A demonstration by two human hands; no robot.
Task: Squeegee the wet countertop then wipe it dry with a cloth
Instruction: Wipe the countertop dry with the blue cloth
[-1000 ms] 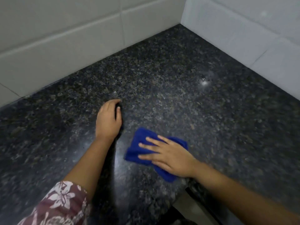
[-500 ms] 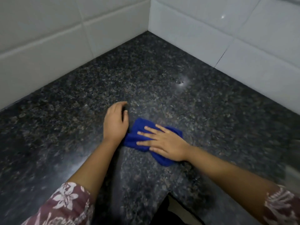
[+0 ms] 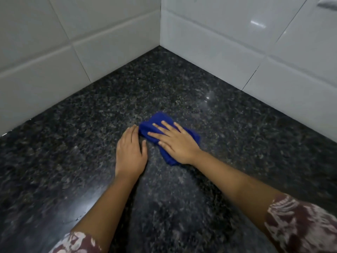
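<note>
Pressing the blue cloth (image 3: 158,119) under the flat, straight-fingered right hand (image 3: 177,143), sweep overlapping strokes toward the back corner of the countertop (image 3: 246,143); the left hand (image 3: 130,152) lies flat, holding nothing.

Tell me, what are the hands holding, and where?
Nothing is gripped: right hand presses flat on the middle of the blue cloth; left hand rests on the countertop.

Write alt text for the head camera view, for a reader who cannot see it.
The right hand presses flat on a bunched blue cloth on a dark speckled countertop, near the corner of two white tiled walls. The left hand rests palm down on the countertop right beside the cloth.
</note>
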